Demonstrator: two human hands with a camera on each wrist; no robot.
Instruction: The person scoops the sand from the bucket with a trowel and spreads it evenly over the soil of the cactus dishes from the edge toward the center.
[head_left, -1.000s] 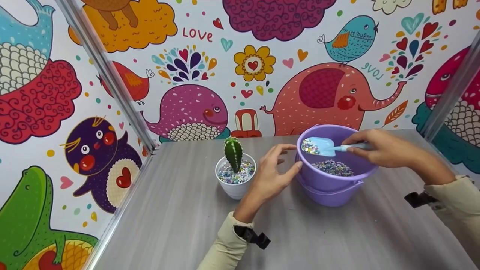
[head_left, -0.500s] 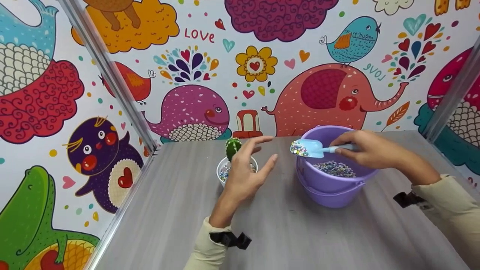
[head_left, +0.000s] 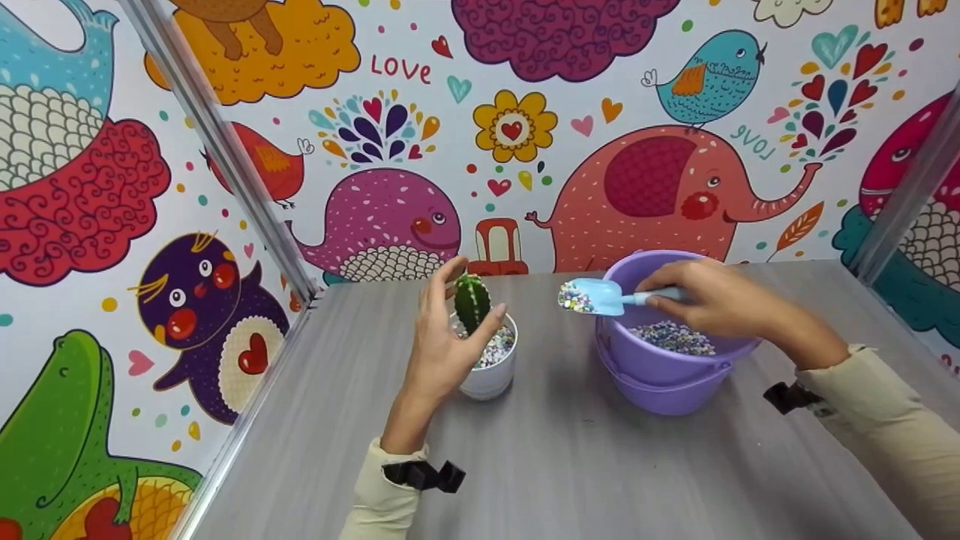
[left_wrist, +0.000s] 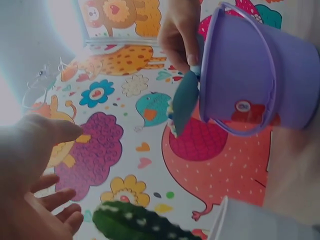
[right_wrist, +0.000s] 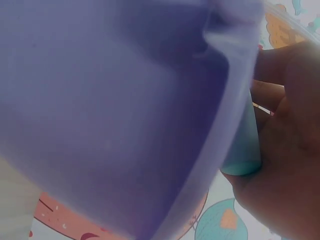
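Note:
My right hand (head_left: 712, 296) grips the handle of a light blue toy shovel (head_left: 606, 298). Small colourful beads (head_left: 575, 297) lie on its blade, which reaches left past the rim of a purple bucket (head_left: 664, 394). More beads (head_left: 675, 338) cover the bucket's bottom. My left hand (head_left: 439, 352) is beside a green cactus (head_left: 472, 304), thumb and fingers spread on either side of it. In the left wrist view a gap shows between that hand and the cactus (left_wrist: 135, 220). The cactus stands upright in a white pot (head_left: 489, 381) of beads, partly hidden by the hand.
Pot and bucket stand apart on a grey table (head_left: 570, 480). Behind them rises a wall (head_left: 517, 187) printed with cartoon animals, and a metal corner post (head_left: 225, 157) runs down to the table at the left. The bucket's wall (right_wrist: 100, 100) fills much of the right wrist view.
My left hand has moved from the bucket's rim leftward to the cactus. The right hand has carried the loaded shovel left, from over the bucket to beyond its rim.

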